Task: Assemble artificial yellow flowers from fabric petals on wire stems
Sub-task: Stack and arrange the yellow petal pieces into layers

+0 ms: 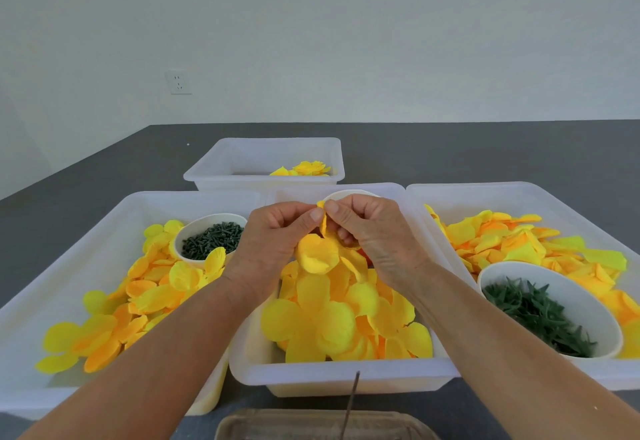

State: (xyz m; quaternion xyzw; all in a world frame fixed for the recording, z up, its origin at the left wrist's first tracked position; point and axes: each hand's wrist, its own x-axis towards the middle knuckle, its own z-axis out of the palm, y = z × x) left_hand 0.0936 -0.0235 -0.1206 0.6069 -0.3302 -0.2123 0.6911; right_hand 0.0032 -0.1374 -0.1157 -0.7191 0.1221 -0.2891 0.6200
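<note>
Left hand (273, 235) and right hand (374, 232) pinch 1 yellow petal (318, 252) between them above the middle bin (332, 374).

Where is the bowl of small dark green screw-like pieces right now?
In the head view, the bowl of dark green pieces sits at the back of the left bin, among yellow petals, just beside the left hand.

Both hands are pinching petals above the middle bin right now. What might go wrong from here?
1. The left hand and right hand pinch only the top of the petal cluster; loose lower petals may slip off into the middle bin.
2. The cluster hangs over an identical yellow petal pile, so a dropped piece would be hard to find.
3. The left forearm passes close to the bowl of dark pieces and may nudge it.
</note>
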